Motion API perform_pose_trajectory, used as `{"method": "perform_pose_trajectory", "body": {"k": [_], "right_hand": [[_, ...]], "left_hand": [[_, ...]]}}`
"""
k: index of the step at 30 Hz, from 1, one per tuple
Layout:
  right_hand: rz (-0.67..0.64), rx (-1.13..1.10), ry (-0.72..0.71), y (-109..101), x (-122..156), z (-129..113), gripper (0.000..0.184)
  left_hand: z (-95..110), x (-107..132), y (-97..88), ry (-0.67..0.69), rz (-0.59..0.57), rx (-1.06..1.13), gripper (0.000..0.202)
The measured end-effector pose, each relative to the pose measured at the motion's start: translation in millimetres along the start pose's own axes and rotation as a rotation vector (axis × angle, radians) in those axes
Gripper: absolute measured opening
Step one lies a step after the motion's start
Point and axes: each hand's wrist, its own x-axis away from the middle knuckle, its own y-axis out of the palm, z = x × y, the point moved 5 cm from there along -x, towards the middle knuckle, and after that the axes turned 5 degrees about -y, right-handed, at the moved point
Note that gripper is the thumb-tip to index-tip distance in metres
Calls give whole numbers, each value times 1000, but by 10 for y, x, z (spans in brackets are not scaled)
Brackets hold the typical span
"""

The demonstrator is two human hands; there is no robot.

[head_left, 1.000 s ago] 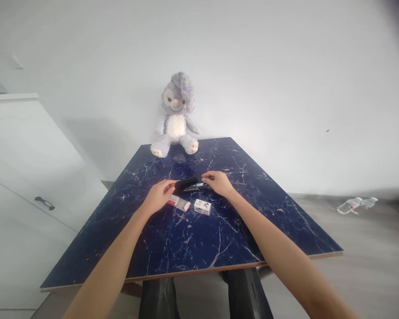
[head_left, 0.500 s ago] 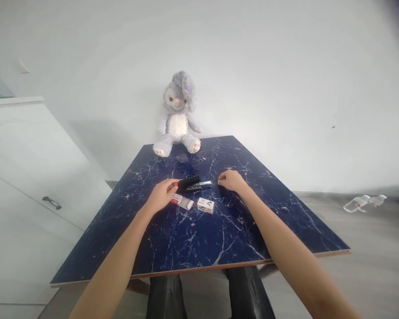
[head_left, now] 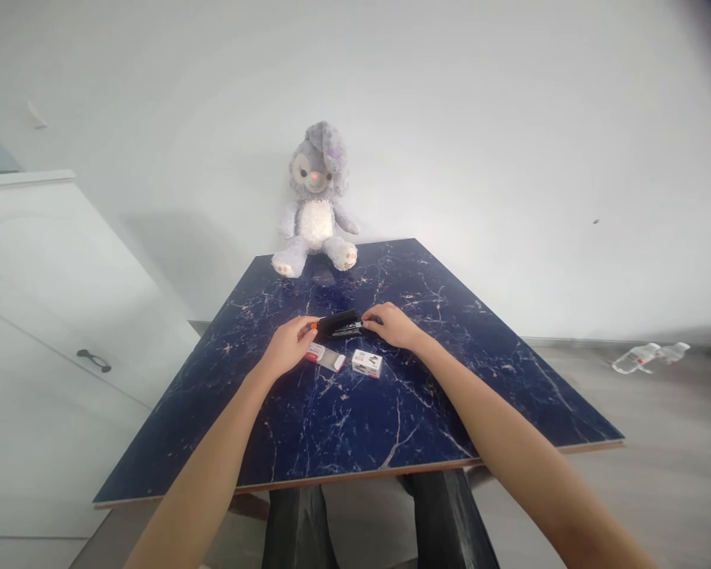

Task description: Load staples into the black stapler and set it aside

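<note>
The opened black stapler is mid-way across the bench, long axis left to right, its left end grasped in the left hand's grip, its right end at the right hand's fingertips, whose hold I cannot tell

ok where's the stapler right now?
Head view, just left of centre: the black stapler sits between the left hand and right hand, just beyond the flatter red-and-white box on the blue table.
</note>
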Motion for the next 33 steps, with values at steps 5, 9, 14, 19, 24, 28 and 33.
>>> {"method": "perform_pose_trajectory", "body": {"k": [5, 9, 14, 19, 24, 28, 33], "right_hand": [[-41, -98, 67, 86, 18, 25, 18], [-32, -68, 25, 78, 22, 5, 18], [-15, 64, -56, 105, 7, -92, 19], [20, -35, 59, 109, 17, -44, 21], [27, -202, 188, 118, 28, 67, 20], [2, -195, 190, 109, 27, 65, 20], [-20, -165, 160, 93, 36, 10, 22]], "left_hand": [[7, 4, -2, -10, -7, 8, 32], [7, 7, 0, -10, -9, 15, 33], [1, 6, 5, 0, -11, 31, 32], [1, 7, 2, -1, -10, 33, 32], [11, 11, -1, -3, -21, 37, 33], [30, 17, -13, 2, -21, 33, 34], [45, 19, -9, -15, -24, 32, 34]]}}
